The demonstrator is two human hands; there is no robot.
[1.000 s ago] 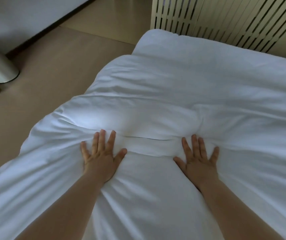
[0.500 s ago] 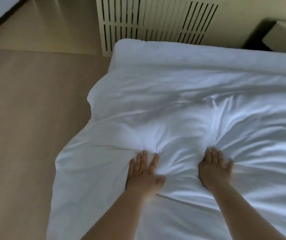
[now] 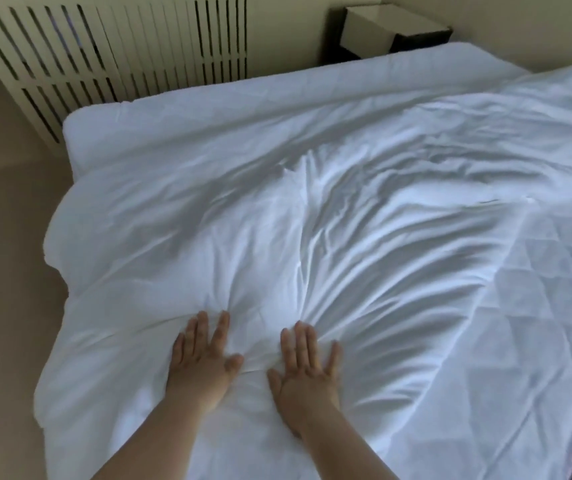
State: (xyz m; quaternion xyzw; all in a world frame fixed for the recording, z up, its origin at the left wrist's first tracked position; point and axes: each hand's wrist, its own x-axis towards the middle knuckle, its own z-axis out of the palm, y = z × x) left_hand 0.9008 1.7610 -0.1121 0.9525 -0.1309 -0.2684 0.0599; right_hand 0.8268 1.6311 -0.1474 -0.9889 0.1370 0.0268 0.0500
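Duvet [image 3: 312, 209], white and soft-looking, lies spread over the bed and fills most of the view; its left side droops over the bed's edge toward the beige floor [image 3: 3, 289]. The cloth is heavily creased. Long folds fan outward from the spot where the hands press and run up to a bunched ridge near the middle, while the far strip lies smoother. The left hand [image 3: 201, 358] rests flat on the near part, palm down, fingers straight and slightly spread, thumb out to the side. The right hand [image 3: 307, 368] lies just beside it in the same manner, fingers straight and close together, thumb splayed toward the left hand. Neither hand pinches any cloth, and a small pucker of fabric sits between them. To the right the creased cloth gives way along a slanting line to a quilted white layer [image 3: 551, 323] with diamond stitching. Beyond the bed's far-left corner stands a cream slatted panel [image 3: 111, 46] against the wall, and further right a pale box [image 3: 392, 26] sits on something dark
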